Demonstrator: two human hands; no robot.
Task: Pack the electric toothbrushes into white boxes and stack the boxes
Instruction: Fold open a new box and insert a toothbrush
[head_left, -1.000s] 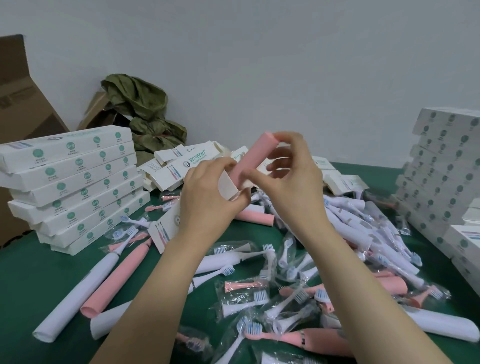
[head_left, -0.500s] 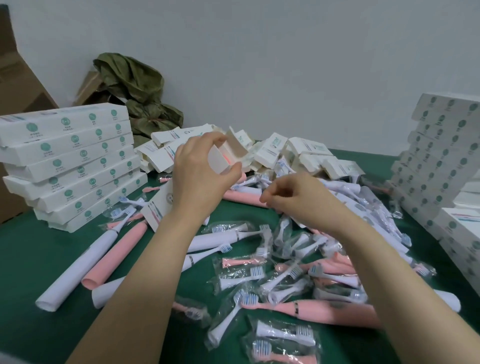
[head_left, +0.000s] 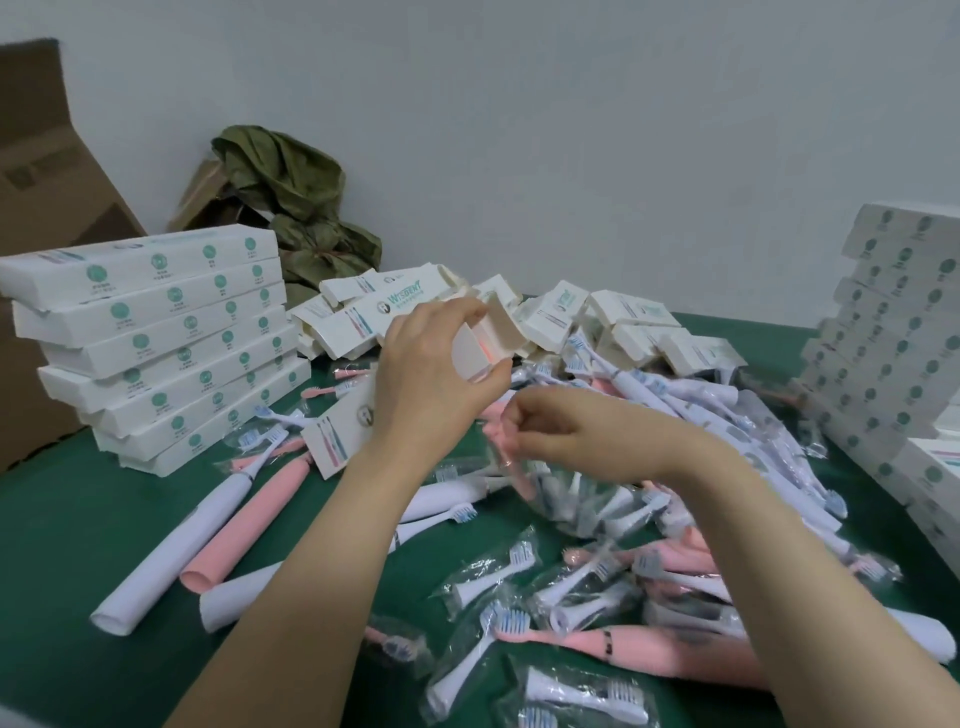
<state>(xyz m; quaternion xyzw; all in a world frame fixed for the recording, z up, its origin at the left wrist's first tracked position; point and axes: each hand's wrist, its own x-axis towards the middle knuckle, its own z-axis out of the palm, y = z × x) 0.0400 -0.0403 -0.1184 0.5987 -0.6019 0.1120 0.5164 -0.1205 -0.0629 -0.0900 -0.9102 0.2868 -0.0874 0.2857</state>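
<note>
white card is what the left hand (head_left: 431, 374) grips: a white box (head_left: 343, 436), thumb and fingers curled round its upper end, just under the open mouth. the box's long axis slants, with the closed end low and toward the person and the mouth high and away. the flap (head_left: 506, 327) is folded back above the fingertips. a sliver of pink handle (head_left: 487, 353) shows inside the mouth, so the toothbrush seems to be in already.

the right hand (head_left: 566, 436) sits below and to the right of that grip, near it but not touching. its fingers are curled together and seem to pinch the top of a clear packet (head_left: 576, 499) of brush heads, which hangs blurred under the hand, above the loose pile (head_left: 597, 582). the packet is therefore lower than the mouth and on its open side.

i judge that the next move must lift the packet up and leftward, turn it in line with the slant, and slide it in beside the handle. a crosswise packet could catch on the flap.
</note>
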